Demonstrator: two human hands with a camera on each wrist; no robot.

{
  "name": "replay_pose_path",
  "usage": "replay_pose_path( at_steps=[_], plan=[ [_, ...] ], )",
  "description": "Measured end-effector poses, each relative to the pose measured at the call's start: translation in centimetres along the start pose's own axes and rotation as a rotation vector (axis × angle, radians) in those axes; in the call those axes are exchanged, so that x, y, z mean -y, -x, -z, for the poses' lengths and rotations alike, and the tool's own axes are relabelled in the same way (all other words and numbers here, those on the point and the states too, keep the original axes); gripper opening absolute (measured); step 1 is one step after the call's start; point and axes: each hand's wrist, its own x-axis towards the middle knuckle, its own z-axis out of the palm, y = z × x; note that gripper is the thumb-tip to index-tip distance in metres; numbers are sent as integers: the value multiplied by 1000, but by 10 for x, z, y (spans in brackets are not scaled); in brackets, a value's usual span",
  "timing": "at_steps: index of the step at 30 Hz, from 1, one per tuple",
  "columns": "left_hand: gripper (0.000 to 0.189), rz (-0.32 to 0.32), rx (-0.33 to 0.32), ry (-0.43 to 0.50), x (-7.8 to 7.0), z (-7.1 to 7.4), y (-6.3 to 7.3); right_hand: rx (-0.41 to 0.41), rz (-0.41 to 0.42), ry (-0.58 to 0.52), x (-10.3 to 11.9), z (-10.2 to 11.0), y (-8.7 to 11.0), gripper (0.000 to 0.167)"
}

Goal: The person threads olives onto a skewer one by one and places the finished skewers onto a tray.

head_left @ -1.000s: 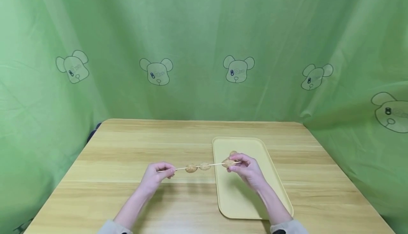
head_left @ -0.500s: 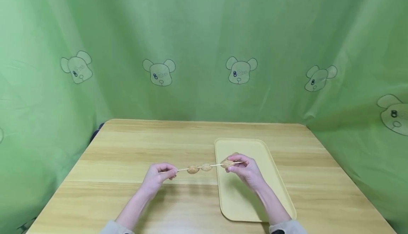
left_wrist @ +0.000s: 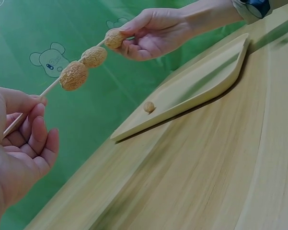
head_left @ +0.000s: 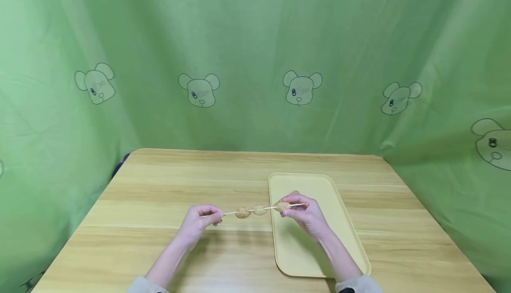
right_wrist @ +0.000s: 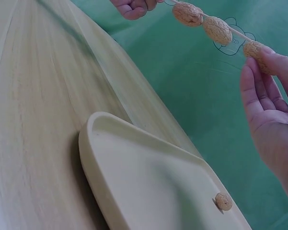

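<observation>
My left hand point(head_left: 193, 226) pinches the left end of a thin wooden skewer point(head_left: 229, 213), which is level above the table. Two small brown puffs with crackled crusts are threaded along it, a left puff point(left_wrist: 74, 75) and a middle puff point(left_wrist: 94, 57). On the right, my right hand point(head_left: 307, 220) grips a third puff point(head_left: 281, 206) between thumb and fingers, with the skewer running through it and its tip showing beyond. In the right wrist view, a gap separates this third puff point(right_wrist: 257, 53) from the middle one.
A pale yellow tray point(head_left: 291, 262) lies on the wooden table point(head_left: 159, 186) under my right hand. One loose puff point(right_wrist: 224, 201) sits in the tray near its far end. A green curtain point(head_left: 247, 40) with bear-head drawings surrounds the table.
My right hand and the third puff have slid a little left along the skewer, toward the other two puffs. More of the tip shows past it. My left hand keeps its hold.
</observation>
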Motion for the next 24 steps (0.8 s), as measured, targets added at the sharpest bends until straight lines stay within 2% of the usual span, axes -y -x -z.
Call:
replay_pose_path(
  at_steps=[11,24],
  plan=[
    [22,4,14,-3,3,-1,-1,3,-6,-17,-4,0,1,39],
    [23,42,4,-1,2,-5,-1,-52,-55,13,-6,-1,2,36]
  ],
)
